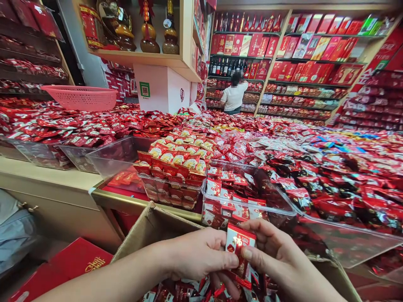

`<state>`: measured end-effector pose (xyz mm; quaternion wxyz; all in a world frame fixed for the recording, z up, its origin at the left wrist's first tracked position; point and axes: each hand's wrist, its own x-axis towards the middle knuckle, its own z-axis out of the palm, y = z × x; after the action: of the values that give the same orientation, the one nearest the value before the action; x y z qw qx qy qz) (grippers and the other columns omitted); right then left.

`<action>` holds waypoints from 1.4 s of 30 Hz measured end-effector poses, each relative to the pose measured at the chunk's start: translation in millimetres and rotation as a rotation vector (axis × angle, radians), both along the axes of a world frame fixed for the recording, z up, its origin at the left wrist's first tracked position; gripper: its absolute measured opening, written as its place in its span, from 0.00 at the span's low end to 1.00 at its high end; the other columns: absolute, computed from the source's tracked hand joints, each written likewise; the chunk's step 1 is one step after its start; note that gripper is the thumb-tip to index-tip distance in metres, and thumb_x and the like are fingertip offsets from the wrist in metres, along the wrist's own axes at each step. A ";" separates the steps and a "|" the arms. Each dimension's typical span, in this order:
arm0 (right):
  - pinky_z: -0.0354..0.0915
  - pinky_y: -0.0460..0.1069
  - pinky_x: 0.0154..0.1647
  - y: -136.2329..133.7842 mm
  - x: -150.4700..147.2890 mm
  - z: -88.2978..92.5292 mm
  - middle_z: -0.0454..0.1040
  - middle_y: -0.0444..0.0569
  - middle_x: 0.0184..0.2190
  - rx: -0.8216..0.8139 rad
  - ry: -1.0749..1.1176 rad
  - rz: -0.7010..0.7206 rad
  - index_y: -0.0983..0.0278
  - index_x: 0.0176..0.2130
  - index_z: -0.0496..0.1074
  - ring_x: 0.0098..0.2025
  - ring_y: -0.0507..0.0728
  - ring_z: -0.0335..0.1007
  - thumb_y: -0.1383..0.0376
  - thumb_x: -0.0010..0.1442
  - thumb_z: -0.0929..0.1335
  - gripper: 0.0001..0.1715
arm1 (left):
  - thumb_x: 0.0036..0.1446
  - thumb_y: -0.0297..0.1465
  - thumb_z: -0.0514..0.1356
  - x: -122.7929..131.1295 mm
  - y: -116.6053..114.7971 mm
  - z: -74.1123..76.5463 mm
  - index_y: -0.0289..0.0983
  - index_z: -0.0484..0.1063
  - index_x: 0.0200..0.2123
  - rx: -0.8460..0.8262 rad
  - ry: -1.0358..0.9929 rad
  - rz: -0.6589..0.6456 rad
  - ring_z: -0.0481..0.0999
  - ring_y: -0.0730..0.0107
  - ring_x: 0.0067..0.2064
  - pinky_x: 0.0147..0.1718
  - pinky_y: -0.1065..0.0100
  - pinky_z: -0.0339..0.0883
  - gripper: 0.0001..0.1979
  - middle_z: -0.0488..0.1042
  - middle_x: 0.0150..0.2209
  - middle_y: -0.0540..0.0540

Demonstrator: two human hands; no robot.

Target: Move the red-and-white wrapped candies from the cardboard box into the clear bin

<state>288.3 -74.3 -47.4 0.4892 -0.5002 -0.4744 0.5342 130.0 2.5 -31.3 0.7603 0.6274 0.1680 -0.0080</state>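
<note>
Between my two hands is a small red and white candy packet (239, 243), its printed face turned up toward me. My left hand (204, 253) grips its left side, with the thumb across the front. On the right side, my right hand (267, 247) pinches the packet between thumb and fingers. Both hands are above an open cardboard box (151, 222) that contains more such packets (185, 289). Just beyond the hands stands a clear plastic bin (252, 205) partly filled with rows of red and white packets (225, 193).
Left of that bin, packets with yellow pictures (179, 159) are stacked in neat rows. Heaps of wrapped sweets (327, 180) spread across the counter. A pink basket (82, 98) sits at the back left. A person in white (234, 96) faces the far shelves. A red box (69, 266) lies lower left.
</note>
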 end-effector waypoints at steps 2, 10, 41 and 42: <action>0.63 0.49 0.33 0.2 -0.7 0.2 0.69 0.44 0.29 0.002 0.046 -0.010 0.61 0.38 0.62 0.32 0.53 0.66 0.60 0.45 0.71 0.21 | 0.53 0.34 0.53 0.3 0.5 -0.7 0.35 0.63 0.34 -0.005 -0.016 0.029 0.70 0.80 0.24 0.23 0.78 0.56 0.08 0.68 0.30 0.50; 0.62 0.47 0.33 -2.5 0.0 2.0 0.66 0.42 0.28 0.007 0.090 0.038 0.62 0.36 0.59 0.30 0.51 0.63 0.64 0.47 0.70 0.18 | 0.52 0.35 0.54 -0.9 2.6 0.9 0.36 0.63 0.35 0.007 -0.023 0.007 0.69 0.81 0.24 0.22 0.78 0.56 0.09 0.66 0.30 0.51; 0.51 0.41 0.23 -12.3 0.3 15.4 0.62 0.39 0.24 -0.208 -0.574 0.458 0.64 0.30 0.64 0.27 0.48 0.54 0.71 0.44 0.65 0.08 | 0.44 0.36 0.60 -5.1 4.7 -6.7 0.36 0.68 0.24 0.567 0.386 -0.419 0.62 0.80 0.21 0.20 0.79 0.55 0.08 0.63 0.17 0.57; 0.53 0.41 0.25 -12.7 1.9 15.1 0.63 0.39 0.26 -0.186 -0.543 0.424 0.64 0.32 0.64 0.28 0.48 0.55 0.70 0.46 0.66 0.09 | 0.44 0.37 0.59 -6.5 6.6 -6.7 0.36 0.69 0.27 0.474 0.337 -0.374 0.64 0.79 0.22 0.23 0.79 0.58 0.10 0.65 0.20 0.56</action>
<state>290.1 -87.1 -32.3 0.1759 -0.5568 -0.6297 0.5124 123.5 9.1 -38.0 0.5405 0.7962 0.1708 -0.2115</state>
